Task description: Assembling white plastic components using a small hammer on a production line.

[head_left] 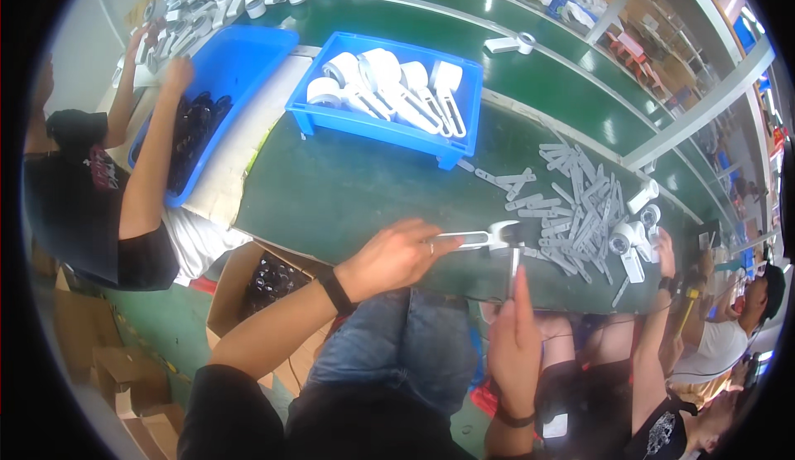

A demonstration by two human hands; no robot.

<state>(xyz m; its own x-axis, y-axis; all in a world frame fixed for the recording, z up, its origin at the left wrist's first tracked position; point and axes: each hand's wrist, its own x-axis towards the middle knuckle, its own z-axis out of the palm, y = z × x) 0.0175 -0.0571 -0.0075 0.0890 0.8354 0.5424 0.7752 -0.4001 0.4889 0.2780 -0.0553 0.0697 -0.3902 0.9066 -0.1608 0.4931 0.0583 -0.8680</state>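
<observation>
Head view: glancing hit looks like the main risk

White slotted part (499,234) is held at the near edge of the table (331,187), head end pointed at loose grey strips (580,211). If struck off-centre with the hammer-like tool (515,263), the head could be cracked or the part twisted free, since only its handle end is gripped. Left hand (389,257) could be clipped by a short swing; strips could be scattered by a slip.

Left hand: closed, handle end pinched. Right hand (515,348): closed around the tool's handle. Tool head is right at the part; contact can't be confirmed.
</observation>
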